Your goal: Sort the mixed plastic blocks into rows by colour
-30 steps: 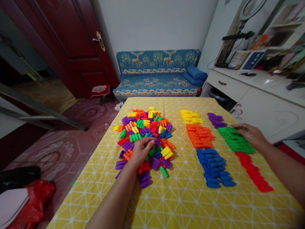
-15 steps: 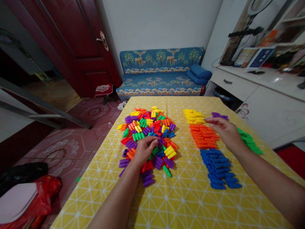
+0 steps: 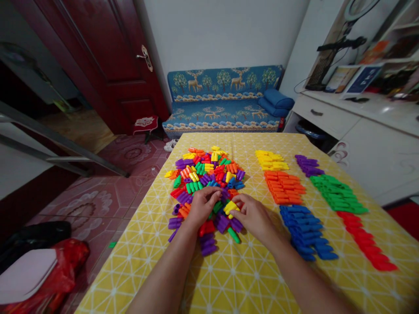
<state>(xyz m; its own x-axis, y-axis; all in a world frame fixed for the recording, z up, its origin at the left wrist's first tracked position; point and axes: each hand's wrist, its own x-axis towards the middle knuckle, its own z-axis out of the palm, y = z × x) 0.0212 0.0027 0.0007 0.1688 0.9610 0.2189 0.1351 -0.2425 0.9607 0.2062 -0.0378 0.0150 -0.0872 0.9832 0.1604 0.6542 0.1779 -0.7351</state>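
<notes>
A heap of mixed coloured plastic pegs (image 3: 206,174) lies on the yellow patterned tablecloth (image 3: 248,270). My left hand (image 3: 203,206) rests palm down on the near side of the heap, fingers curled over the pieces. My right hand (image 3: 253,216) has its fingertips on a yellow peg (image 3: 231,207) at the heap's near right edge. To the right lie sorted rows: yellow (image 3: 271,160), orange (image 3: 284,187), blue (image 3: 306,231), purple (image 3: 308,165), green (image 3: 338,194) and red (image 3: 366,242).
A blue patterned sofa (image 3: 225,102) stands beyond the table, a dark red door (image 3: 111,65) at the left, a white cabinet (image 3: 366,144) close to the table's right side. A red bag (image 3: 62,272) lies on the floor at the near left.
My right hand has swung left from the green and orange rows to the near right edge of the mixed heap. My left hand stays on the heap.
</notes>
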